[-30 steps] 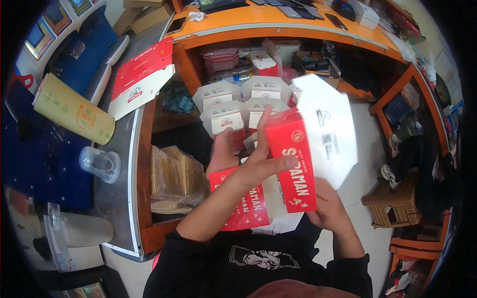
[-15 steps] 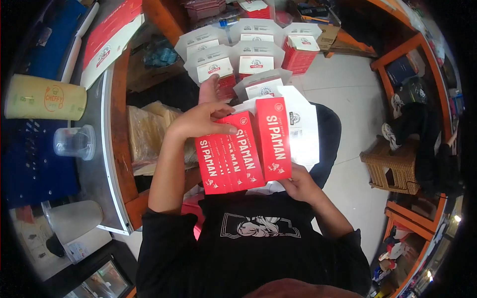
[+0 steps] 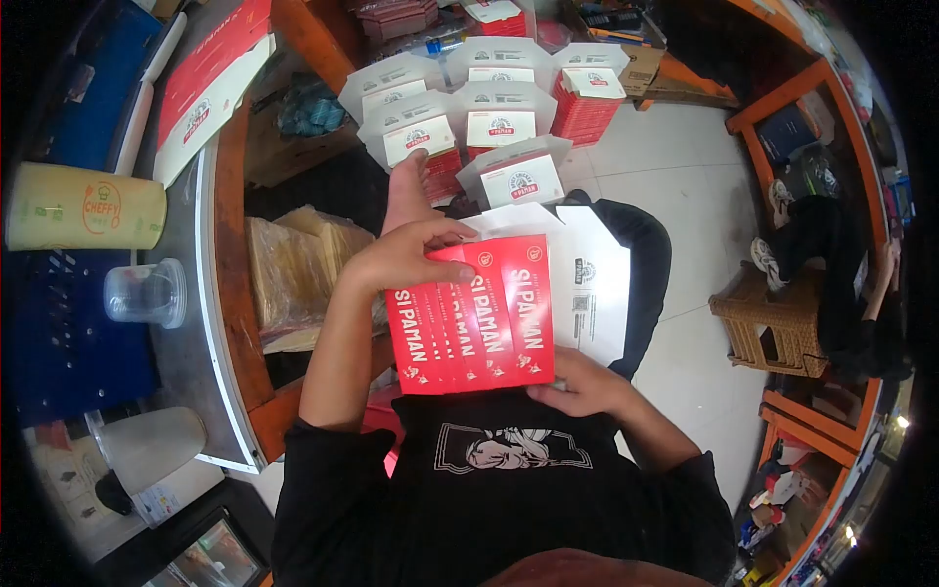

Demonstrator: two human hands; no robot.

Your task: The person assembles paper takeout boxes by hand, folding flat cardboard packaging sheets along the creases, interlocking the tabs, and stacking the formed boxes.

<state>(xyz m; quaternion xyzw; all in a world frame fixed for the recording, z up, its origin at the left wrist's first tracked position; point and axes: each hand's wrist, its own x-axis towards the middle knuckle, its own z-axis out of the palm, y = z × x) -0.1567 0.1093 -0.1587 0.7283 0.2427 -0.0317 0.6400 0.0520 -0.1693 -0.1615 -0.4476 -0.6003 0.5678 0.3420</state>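
Observation:
Several flat red cartons (image 3: 474, 323) printed "SI PAMAN" lie fanned side by side in front of my chest. My left hand (image 3: 421, 256) grips them at their upper left edge, thumb on the front, other fingers partly hidden behind. At the lower right corner, my right hand (image 3: 582, 382) is closed on the rightmost carton (image 3: 528, 308), which overlaps the others. A white flap panel (image 3: 599, 284) with a printed logo spreads out behind the cartons, over my leg. Just beyond is a stack topped by a white printed carton (image 3: 518, 186).
Several carton stacks (image 3: 587, 103) stand on the tiled floor ahead, near my bare foot (image 3: 406, 191). To the left, a table (image 3: 196, 293) holds a clear plastic cup (image 3: 147, 292) and a yellow "CHEFFY" container (image 3: 88, 207). A wicker stool (image 3: 768, 318) is at right, near another person's feet.
The rightmost carton has moved left and down, from apart to overlapping the fanned row. My right hand came with it. More of the white carton stack beyond now shows.

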